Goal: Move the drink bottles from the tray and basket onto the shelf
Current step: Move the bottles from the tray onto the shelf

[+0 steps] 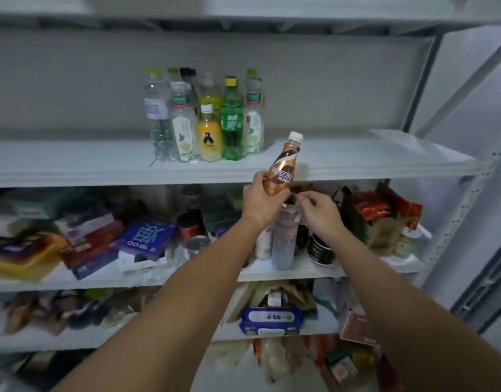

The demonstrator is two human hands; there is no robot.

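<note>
Head view. Mid-placing step: holds two bottles up before shelf (74,165), neither set down yet.

Grips coffee bottle (282,171) with left hand (262,198), fingers curled round lower body, thumb across label. Sits right of and in front of cluster (204,123) of bottles standing on the board, base below board edge, cap just above it. Points cap up; long axis close to upright, top leaning right.

Pinches top of clear bottle (284,239) with right hand (318,210), fingertips bunched at the neck; blurred, so exact hold hard to read. Lies lower right of cluster, well below the board, top just beside coffee bottle's base. Points cap up under the fingers, long axis near vertical, base down. Cannot tell if hanging free or touching the lower board.

Next move, as judged: lift coffee bottle above board edge, carry forward to bare spot just right of cluster, straighten to upright, set base flat, let go. Needs clearance from cluster's right side so nothing gets knocked. Then same for clear bottle, beside it.

Looks well along going by cluster, but tray and basket out of view, so remaining count unknown.
</note>
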